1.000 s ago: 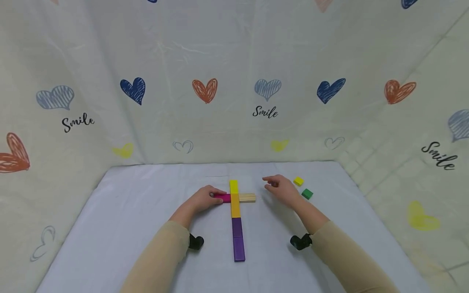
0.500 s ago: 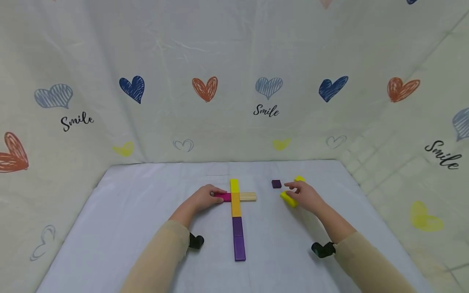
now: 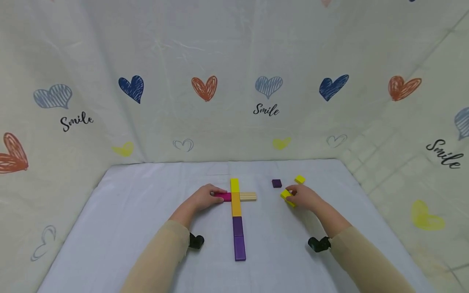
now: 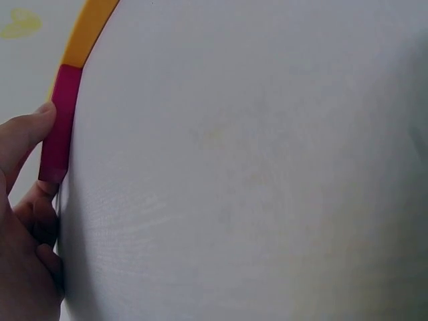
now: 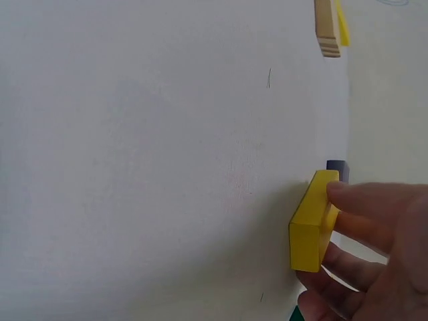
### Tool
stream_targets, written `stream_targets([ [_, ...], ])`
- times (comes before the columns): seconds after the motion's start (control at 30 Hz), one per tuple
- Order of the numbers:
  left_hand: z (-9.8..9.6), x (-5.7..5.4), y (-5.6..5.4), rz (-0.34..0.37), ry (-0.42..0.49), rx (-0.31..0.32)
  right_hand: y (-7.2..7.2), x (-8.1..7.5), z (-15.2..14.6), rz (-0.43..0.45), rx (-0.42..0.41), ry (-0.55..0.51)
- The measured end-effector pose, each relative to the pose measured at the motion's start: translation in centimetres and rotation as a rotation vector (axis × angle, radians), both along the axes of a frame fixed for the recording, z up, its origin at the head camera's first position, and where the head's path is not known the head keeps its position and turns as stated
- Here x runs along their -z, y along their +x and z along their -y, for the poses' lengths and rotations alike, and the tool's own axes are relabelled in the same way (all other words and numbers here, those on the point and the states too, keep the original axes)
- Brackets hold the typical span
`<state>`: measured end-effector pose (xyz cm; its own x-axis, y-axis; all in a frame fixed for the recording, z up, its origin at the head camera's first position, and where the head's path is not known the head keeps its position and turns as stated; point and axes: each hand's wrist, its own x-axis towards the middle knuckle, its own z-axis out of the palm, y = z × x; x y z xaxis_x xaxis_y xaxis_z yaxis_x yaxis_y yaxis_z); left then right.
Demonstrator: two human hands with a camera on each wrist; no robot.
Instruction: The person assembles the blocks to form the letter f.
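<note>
My left hand grips a magenta block between thumb and fingers. In the left wrist view, the magenta block meets an orange block at its far end. On the right, my right hand pinches a long yellow block, thumb on its near side in the head view. The right wrist view shows that yellow block with the thumb pressing one end and fingers curled beneath. A natural wood block with a striped end lies opposite the magenta one, across the orange block.
A yellow block lies beyond the orange one, and two purple blocks continue the line toward me. Near the right hand lie a small dark purple block and a small yellow block. A green block peeks out below that hand.
My right hand moved right, away from the wooden block, uncovering the dark purple block, and its fingers closed on the long yellow block. The left hand stayed on the magenta block.
</note>
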<state>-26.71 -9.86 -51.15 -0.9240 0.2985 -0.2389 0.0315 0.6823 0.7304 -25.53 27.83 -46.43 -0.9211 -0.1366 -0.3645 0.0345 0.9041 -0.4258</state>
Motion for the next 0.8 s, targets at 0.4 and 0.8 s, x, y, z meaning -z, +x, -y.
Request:
stream_targets([
  [0.4,-0.2,-0.2,0.3,-0.001,-0.003,0.002,-0.3,-0.3,0.2,0.020,-0.013,-0.028],
  [0.8,-0.2,-0.7,0.6,-0.002,0.004,0.008,-0.2,-1.2,0.0,-0.029,0.003,-0.069],
])
